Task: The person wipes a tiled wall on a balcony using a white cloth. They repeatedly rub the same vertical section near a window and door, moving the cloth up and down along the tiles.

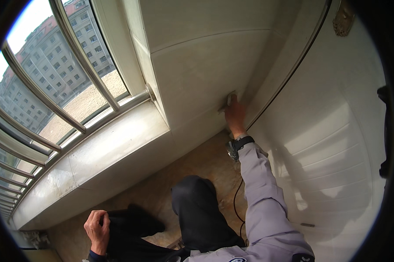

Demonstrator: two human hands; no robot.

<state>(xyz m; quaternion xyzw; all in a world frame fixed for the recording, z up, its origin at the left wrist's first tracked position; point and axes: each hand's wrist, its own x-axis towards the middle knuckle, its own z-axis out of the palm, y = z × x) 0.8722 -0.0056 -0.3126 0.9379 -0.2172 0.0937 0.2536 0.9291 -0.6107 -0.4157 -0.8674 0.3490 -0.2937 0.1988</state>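
My right hand (235, 113) reaches out to the pale tiled wall (203, 75), close to its corner by the white door. In its fingers is a small pale pad or folded cloth (230, 97), pressed against the tile. My hand hides most of it, so its exact kind is unclear. A watch with a black strap (235, 147) sits on that wrist. Down at the lower left, my left hand (97, 226) rests by my dark-trousered knee with its fingers curled in. Nothing shows in it.
A window with metal bars (82, 59) stands at the left above a pale tiled sill (118, 131). To the right is the white panelled door (321, 147) with an ornate handle plate (343, 19). A dark cable (235, 199) trails over the brown floor (197, 157) beside my knee.
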